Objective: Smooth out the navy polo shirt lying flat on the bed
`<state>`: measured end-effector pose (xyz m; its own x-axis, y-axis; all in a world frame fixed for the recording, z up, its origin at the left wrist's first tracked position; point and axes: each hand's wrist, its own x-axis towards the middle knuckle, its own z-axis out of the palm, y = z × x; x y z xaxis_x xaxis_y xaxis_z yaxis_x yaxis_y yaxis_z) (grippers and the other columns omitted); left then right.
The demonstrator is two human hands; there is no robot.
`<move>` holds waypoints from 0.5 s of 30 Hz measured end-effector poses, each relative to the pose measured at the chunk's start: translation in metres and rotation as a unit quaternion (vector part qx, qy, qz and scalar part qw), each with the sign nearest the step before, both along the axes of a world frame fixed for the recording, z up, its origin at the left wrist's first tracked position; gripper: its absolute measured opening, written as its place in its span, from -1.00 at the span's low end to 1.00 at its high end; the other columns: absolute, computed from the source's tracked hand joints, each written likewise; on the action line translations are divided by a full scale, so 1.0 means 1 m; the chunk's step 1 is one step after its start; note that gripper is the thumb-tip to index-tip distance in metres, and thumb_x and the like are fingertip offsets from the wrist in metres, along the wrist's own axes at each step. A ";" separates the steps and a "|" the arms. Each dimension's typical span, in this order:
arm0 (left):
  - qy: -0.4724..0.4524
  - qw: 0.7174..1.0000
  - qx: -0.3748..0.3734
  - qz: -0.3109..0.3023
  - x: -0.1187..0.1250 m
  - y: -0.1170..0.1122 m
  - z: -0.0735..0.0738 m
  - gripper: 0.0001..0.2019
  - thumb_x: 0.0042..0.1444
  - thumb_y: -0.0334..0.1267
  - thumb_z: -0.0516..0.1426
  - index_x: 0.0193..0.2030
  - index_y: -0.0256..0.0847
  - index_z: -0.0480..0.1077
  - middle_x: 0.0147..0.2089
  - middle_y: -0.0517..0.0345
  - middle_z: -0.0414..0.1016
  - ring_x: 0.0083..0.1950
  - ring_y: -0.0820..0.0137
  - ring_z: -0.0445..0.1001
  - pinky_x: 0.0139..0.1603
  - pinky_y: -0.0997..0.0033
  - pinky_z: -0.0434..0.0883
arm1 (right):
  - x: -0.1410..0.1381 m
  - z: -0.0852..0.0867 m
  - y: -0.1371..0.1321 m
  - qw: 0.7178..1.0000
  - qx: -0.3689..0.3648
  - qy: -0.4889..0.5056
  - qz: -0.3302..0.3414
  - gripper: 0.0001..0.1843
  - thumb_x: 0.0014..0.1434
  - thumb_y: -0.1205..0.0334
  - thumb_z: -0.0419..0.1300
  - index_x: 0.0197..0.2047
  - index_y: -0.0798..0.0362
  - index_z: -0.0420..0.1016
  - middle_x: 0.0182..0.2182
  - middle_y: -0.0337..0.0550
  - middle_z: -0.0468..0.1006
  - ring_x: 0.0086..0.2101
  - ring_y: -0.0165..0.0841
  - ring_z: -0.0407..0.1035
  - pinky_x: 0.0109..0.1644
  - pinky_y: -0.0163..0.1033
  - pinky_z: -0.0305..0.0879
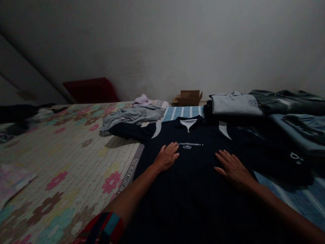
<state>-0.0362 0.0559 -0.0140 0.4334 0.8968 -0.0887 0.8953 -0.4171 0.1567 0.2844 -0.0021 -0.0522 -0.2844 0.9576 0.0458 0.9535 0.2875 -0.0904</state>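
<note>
A dark navy long-sleeved pullover (pixel 193 183) lies spread out front side up, its half-zip collar pointing away from me. Pale panels mark its shoulders, and white lettering runs across the chest. On the chest's left side, my left hand (pixel 166 157) rests flat, fingers stretched out. Over on the right side, my right hand (pixel 234 168) also lies flat on the fabric with its fingers apart. Neither hand grasps anything. One sleeve reaches out left towards a crumpled grey garment (pixel 134 115); the other extends right. The pullover's lower part is dark and hard to make out.
Folded clothes, including a grey polo shirt (pixel 235 104) and blue jeans (pixel 304 130), are stacked at right. A cardboard box (pixel 189 99) stands by the wall. Left is a floral bedspread (pixel 83 162); a blue striped sheet (pixel 281 191) shows under the pullover. A red object (pixel 90 90) stands behind.
</note>
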 end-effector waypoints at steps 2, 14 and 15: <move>0.004 1.000 0.000 0.001 0.001 0.001 0.000 -0.50 0.32 -0.10 -0.19 0.35 -0.19 0.05 0.43 0.03 -0.02 0.44 0.29 -0.11 0.37 0.03 -0.09 | 0.002 -0.002 -0.010 1.000 -0.003 0.009 0.016 -0.27 0.28 -0.23 -0.17 0.33 0.07 0.14 0.33 -0.02 0.02 0.31 -0.15 -0.17 0.32 0.07 -0.12; 0.006 1.000 0.008 0.002 0.002 0.003 0.002 -0.50 0.31 -0.10 -0.18 0.34 -0.19 0.07 0.42 0.03 -0.01 0.43 0.26 -0.09 0.36 0.01 -0.08 | 0.019 0.000 -0.021 0.999 -0.011 0.000 -0.031 -0.23 0.27 -0.24 -0.16 0.33 0.12 0.13 0.33 0.05 0.02 0.30 -0.10 -0.17 0.32 0.05 -0.12; 0.006 1.000 0.008 0.001 0.002 0.003 0.001 -0.50 0.31 -0.10 -0.18 0.34 -0.17 0.08 0.42 0.03 -0.01 0.43 0.26 -0.09 0.36 0.01 -0.08 | 0.018 0.000 -0.023 0.999 -0.007 0.001 -0.034 -0.23 0.27 -0.24 -0.16 0.33 0.13 0.14 0.32 0.06 0.02 0.30 -0.09 -0.16 0.32 0.06 -0.11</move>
<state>-0.0342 0.0590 -0.0127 0.4301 0.8993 -0.0796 0.8980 -0.4172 0.1396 0.3025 -0.0246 -0.0519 -0.2177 0.9755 0.0320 0.9708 0.2198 -0.0965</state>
